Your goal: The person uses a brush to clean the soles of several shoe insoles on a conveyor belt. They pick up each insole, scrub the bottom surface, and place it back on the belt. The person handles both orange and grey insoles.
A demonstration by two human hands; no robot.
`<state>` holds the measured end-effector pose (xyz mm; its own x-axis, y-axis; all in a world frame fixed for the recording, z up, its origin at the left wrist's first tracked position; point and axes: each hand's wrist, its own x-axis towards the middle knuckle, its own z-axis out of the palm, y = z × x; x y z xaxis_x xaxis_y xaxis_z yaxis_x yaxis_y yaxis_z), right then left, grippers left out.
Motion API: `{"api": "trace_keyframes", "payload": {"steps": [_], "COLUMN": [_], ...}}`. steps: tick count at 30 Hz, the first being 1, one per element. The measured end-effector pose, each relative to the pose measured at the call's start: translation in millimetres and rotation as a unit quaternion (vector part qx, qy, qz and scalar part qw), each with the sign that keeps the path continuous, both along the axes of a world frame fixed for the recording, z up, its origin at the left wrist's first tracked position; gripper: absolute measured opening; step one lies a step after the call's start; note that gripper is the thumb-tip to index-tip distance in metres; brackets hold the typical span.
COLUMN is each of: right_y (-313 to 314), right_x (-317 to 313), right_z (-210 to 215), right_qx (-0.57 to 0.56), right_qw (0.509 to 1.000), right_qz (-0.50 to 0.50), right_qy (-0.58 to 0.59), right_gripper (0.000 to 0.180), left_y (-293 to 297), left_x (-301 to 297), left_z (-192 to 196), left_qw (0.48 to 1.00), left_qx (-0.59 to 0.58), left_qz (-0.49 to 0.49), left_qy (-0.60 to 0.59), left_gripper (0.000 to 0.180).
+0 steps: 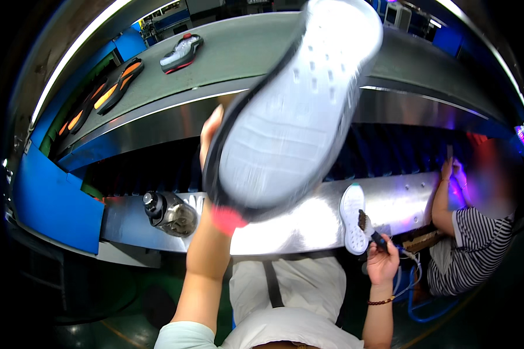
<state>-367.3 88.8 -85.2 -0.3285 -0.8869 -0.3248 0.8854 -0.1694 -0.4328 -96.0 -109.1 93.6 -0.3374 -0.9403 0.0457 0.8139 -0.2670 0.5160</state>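
Fingers of the left hand (211, 135) wrap the edge of a shoe (291, 110), held up close to the camera, pale grey sole facing the lens, black rim, pink heel end. Right hand (382, 260) clenched round a dark brush (369, 228), bristles on a loose white sole (353, 218) lying on the steel ledge (413, 200). A bottle (169, 213) lies further left. Conveyor belt (233, 49) behind carries more shoes and soles. A co-worker in a striped shirt (477, 247) sits at right.

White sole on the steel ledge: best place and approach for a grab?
Take the sole across its narrower waist, coming from above. It lies flat, tread up, lengthwise away from the person, near the ledge edge. The right hand and its brush crowd the right side, so the left looks clearer.
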Motion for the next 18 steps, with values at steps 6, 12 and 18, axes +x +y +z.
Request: {"api": "trace_keyframes", "payload": {"steps": [6,12,18], "right_y": [-39.8,-48.8,-51.1], "right_x": [-7.6,-12.8,-4.1], "right_z": [-38.8,-86.2,-110.6], "right_qx": [0.035,0.145,0.148], "right_qw": [0.998,0.986,0.980], "right_qz": [0.011,-0.082,-0.116], "right_qy": [0.059,0.013,-0.062], "right_gripper": [0.030,0.030,0.026], "left_y": [-81.6,8.7,101.1], "left_x": [-67.1,-0.6,113.1], "left_z": [31.4,-98.1,-238.4], "left_qw": [0.960,0.936,0.508], "left_qx": [0.119,-0.211,-0.094], "left_qz": [0.012,0.003,0.167], "left_qy": [0.253,-0.282,-0.840], "left_gripper": [0.083,0.056,0.069]}}
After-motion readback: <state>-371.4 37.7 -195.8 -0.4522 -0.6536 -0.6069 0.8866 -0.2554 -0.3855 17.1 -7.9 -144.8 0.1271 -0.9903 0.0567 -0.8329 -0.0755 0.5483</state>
